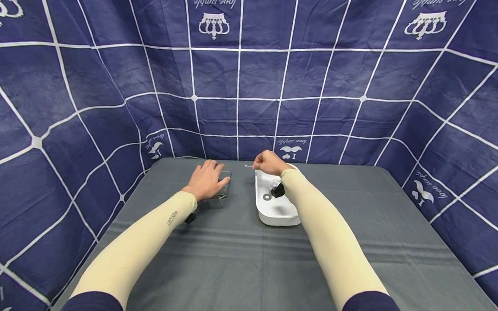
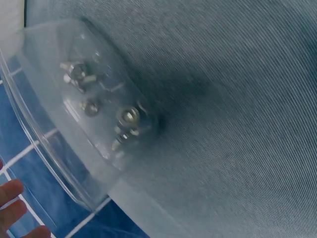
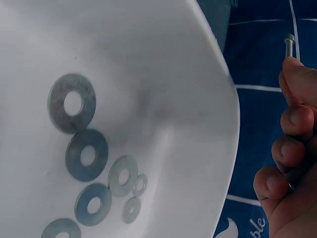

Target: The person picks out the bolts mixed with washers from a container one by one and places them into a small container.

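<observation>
My right hand (image 1: 270,163) is above the far end of a white tray (image 1: 278,220), pinching a small metal bolt (image 3: 290,47) between thumb and fingertips. The bolt's head points away from the hand; the rest of it is hidden by the fingers. Several flat metal washers (image 3: 72,104) of different sizes lie inside the tray. Over a clear plastic box (image 2: 42,94) on the left, my left hand (image 1: 206,179) hovers with fingers spread; whether it touches the rim cannot be told. Small metal pieces of hardware (image 2: 130,116), nut-like in shape, lie on the box's bottom.
A grey cloth (image 1: 237,267) covers the table. Dark blue curtains (image 1: 262,76) with white grid lines hang behind and at both sides. Between the clear box and the white tray is a strip of grey cloth. Black wrist cameras (image 1: 278,190) sit below the wrists.
</observation>
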Demonstrator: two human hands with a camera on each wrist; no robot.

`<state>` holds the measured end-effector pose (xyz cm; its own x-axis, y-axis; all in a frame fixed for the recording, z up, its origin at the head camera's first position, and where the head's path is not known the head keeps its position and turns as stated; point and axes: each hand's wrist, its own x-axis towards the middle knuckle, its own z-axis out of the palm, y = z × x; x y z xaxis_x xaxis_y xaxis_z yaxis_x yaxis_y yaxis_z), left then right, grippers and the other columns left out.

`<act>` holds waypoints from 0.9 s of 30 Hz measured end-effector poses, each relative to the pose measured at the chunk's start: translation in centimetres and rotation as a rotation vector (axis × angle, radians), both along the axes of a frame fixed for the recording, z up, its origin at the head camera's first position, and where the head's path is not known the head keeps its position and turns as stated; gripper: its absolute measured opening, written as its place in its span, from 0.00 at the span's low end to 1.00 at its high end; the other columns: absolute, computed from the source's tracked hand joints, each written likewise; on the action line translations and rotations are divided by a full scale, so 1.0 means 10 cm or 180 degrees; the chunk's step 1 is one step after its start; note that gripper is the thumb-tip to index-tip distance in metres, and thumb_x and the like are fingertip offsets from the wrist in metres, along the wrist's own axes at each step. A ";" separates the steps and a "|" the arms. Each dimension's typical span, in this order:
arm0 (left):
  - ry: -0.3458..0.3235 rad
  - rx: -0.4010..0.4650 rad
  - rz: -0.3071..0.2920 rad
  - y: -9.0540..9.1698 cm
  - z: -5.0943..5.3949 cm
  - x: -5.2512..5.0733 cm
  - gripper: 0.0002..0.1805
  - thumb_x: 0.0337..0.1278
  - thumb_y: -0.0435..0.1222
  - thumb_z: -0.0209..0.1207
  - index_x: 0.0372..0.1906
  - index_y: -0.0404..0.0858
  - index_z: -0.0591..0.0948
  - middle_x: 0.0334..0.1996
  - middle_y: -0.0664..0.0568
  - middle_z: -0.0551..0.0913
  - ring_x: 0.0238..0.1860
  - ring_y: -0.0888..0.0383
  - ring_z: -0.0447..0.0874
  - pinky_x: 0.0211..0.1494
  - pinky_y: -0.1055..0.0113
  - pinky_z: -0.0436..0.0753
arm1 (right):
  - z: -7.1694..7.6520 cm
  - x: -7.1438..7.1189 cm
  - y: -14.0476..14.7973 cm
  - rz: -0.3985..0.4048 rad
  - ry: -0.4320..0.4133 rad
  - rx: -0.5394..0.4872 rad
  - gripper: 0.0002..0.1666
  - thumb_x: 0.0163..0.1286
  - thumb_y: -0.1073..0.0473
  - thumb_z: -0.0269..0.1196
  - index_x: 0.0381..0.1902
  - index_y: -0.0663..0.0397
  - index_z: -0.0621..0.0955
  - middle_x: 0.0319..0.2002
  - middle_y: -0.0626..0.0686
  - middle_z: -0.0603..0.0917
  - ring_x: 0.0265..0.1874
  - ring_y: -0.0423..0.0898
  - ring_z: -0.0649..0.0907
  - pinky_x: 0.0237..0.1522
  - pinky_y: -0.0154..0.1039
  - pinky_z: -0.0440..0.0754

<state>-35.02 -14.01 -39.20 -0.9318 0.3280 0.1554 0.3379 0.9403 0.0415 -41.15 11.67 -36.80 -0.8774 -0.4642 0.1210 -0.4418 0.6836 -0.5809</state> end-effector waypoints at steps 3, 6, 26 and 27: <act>-0.0010 0.0025 0.0037 -0.09 0.00 0.01 0.36 0.73 0.58 0.47 0.74 0.39 0.68 0.69 0.40 0.68 0.73 0.43 0.62 0.69 0.41 0.66 | 0.01 0.00 -0.08 0.0061 0.0018 0.0060 0.09 0.68 0.60 0.65 0.34 0.61 0.88 0.26 0.47 0.85 0.25 0.39 0.73 0.31 0.33 0.70; -0.0018 0.0033 0.0070 -0.18 0.00 0.01 0.36 0.73 0.58 0.47 0.74 0.39 0.68 0.69 0.39 0.68 0.72 0.43 0.62 0.69 0.41 0.66 | 0.03 0.00 -0.17 0.0121 0.0069 0.0122 0.10 0.68 0.60 0.65 0.35 0.62 0.89 0.28 0.48 0.86 0.25 0.38 0.73 0.31 0.32 0.71; -0.0062 0.0065 0.0127 -0.51 -0.11 -0.01 0.36 0.72 0.57 0.49 0.73 0.38 0.69 0.67 0.38 0.70 0.71 0.41 0.63 0.68 0.39 0.66 | 0.01 0.01 -0.57 0.0254 0.0197 0.0315 0.09 0.66 0.60 0.68 0.31 0.61 0.89 0.25 0.43 0.82 0.26 0.38 0.74 0.35 0.31 0.73; -0.0081 0.0061 0.0146 -0.52 -0.12 -0.02 0.36 0.72 0.57 0.49 0.73 0.38 0.69 0.68 0.38 0.70 0.72 0.41 0.63 0.68 0.39 0.66 | 0.01 0.00 -0.58 0.0259 0.0198 0.0327 0.09 0.66 0.60 0.68 0.31 0.61 0.89 0.25 0.43 0.83 0.26 0.37 0.74 0.35 0.31 0.73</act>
